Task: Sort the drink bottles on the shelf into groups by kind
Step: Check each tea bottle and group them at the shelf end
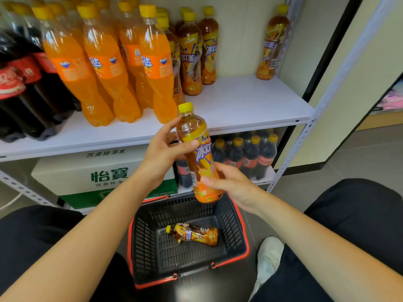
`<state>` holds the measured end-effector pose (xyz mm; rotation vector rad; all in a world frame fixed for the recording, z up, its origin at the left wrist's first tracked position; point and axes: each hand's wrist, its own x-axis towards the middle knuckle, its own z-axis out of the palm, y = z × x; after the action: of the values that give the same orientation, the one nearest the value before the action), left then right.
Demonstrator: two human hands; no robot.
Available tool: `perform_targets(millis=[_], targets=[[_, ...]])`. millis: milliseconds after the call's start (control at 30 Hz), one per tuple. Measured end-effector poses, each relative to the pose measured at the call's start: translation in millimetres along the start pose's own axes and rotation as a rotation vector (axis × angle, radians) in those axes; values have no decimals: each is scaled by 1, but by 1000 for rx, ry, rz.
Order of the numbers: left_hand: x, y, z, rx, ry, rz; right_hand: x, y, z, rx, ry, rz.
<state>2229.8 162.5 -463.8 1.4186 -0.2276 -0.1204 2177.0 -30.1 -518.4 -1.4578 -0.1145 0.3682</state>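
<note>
Iced tea bottle (201, 156), gripped by left hand (161, 153) and right hand (231, 184), hangs above the far basket rim (183, 200).

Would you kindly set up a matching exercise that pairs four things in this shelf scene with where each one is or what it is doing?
Things:
1. orange soda bottles
2. water carton
3. black basket
4. right hand

Places or states:
a. grips the held tea bottle low down
b. on the floor, with a second tea bottle lying inside
c. standing on the white shelf
d. below the white shelf

Pairs: 1-c, 2-d, 3-b, 4-a
</note>
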Motion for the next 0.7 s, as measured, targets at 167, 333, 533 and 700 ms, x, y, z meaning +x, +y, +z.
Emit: perform_targets(millis=[167,333,533,700], targets=[[-5,-6,12,60,-42,20,3,5,1,-21,128,-42],[-1,-4,-1,27,-157,-100,2,4,-2,164,74,-35],[-11,-23,-1,71,-362,-220,-1,-8,-6,210,102,-13],[-20,-40,6,126,-308,-153,0,-26,-11,52,239,20]])
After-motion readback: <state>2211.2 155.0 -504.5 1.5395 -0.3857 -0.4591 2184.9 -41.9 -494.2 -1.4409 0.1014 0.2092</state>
